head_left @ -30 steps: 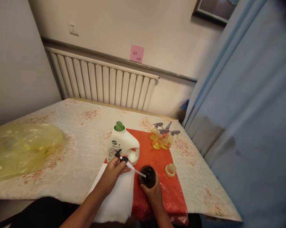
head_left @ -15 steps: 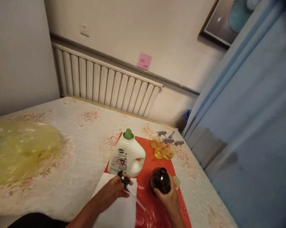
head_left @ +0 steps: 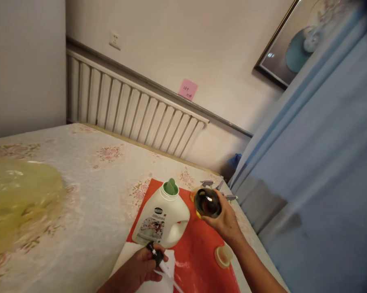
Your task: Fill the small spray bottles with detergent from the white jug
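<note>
My left hand (head_left: 146, 264) grips a black pump head (head_left: 155, 254) whose pale tube (head_left: 171, 278) points down to the right, over a white cloth (head_left: 125, 260). In my right hand (head_left: 226, 219) is a dark, rounded bottle (head_left: 207, 202), lifted and tipped, its base partly toward me. Just left of it a white detergent jug (head_left: 161, 215) stands upright with its green-lined mouth (head_left: 171, 187) uncapped. Behind the dark bottle, spray bottles (head_left: 206, 183) with grey triggers are mostly hidden.
A red sheet (head_left: 195, 252) lies under these things, with a pale round cap (head_left: 222, 256) at its right side. On the left of the flowered cloth (head_left: 92, 195) sits a large yellowish clear plastic bag (head_left: 21, 195). A blue curtain (head_left: 317, 171) hangs at the right.
My right hand has raised the dark bottle off the red sheet, moving it away from me and tipping it, which uncovers the round cap. My left hand still holds the pump head. The view has shifted.
</note>
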`<state>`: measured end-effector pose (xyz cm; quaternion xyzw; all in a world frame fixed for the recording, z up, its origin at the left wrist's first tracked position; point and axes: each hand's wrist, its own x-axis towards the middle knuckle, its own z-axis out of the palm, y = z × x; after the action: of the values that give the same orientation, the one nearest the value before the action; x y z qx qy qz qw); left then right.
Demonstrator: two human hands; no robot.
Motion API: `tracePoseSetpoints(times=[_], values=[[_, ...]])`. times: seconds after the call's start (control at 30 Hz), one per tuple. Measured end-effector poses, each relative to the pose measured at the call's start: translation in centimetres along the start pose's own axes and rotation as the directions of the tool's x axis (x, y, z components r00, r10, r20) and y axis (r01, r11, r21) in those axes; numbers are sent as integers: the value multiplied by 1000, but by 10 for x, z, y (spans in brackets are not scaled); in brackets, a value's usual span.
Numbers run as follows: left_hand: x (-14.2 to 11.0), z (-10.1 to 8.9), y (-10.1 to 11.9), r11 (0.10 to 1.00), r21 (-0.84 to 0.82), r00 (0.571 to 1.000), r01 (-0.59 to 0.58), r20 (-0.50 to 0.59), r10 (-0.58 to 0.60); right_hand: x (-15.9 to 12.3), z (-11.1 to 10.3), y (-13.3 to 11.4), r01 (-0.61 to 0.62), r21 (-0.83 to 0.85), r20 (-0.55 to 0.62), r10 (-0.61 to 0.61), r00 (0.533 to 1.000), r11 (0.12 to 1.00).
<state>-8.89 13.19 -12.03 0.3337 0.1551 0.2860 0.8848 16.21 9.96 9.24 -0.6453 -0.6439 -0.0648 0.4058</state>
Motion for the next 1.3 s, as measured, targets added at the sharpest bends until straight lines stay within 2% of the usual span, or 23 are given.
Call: tracePoseSetpoints(times=[0.17,0.4,0.57,0.87,1.1,1.3], values=[[3,-2,-1,1000,-15,1000,19,-8,-19,30,1,-10,137,-77,104,-129,986,988],[-1,-4,2,999,-47,1000,-8,30,10,52,0,-33,324,-178,215,-285,934,929],[2,-10,-1,998,-53,999,-16,36,18,61,-1,-46,374,-218,270,-312,911,902],[0,-5,4,999,-47,1000,4,5,-3,69,1,-55,485,-261,320,-400,859,834],[1,-5,3,999,-41,1000,6,-18,-7,73,-2,-68,499,-332,368,-378,850,800],[-2,-2,7,999,-46,1000,-6,6,6,75,-6,-72,525,-352,397,-384,833,775]])
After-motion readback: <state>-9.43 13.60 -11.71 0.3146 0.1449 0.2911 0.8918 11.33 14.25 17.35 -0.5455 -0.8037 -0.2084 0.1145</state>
